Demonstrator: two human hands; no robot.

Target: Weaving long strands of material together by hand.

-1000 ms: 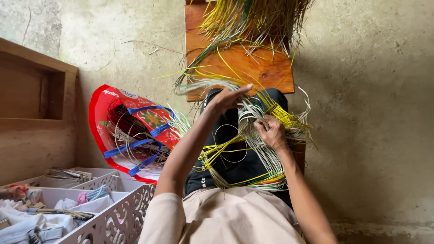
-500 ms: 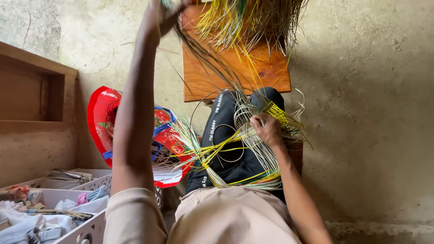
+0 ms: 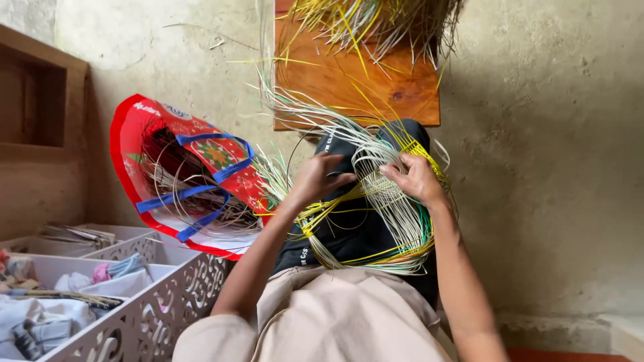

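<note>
- Weaving in hand: my left hand (image 3: 320, 179) and right hand (image 3: 417, 179) meet on the woven strip-work (image 3: 386, 201), which rests over a black cloth (image 3: 349, 231) on my raised knee, just in front of the wooden board (image 3: 349, 80).
- Left hand: fingers curled closed around a gathered bunch of pale and yellow strips at the work's left edge.
- Right hand: fingertips pinched on strips near the top right of the woven part; which single strand is caught I cannot tell.
- Handling, as I judge it: the strips look light, springy and thin; loose ends (image 3: 295, 110) fan outward, so they would likely slip or spring free unless held close to the crossing points, not at the tips. Sharp bending could kink them.
- Change from half a second ago: my left arm, then raised high toward the bundle of strips (image 3: 376, 20) on the board, has come down, and both hands now lie near each other on the work.
- Surroundings: a red bag (image 3: 194, 171) with blue handles stands to the left, beside a white openwork crate (image 3: 154, 295).
</note>
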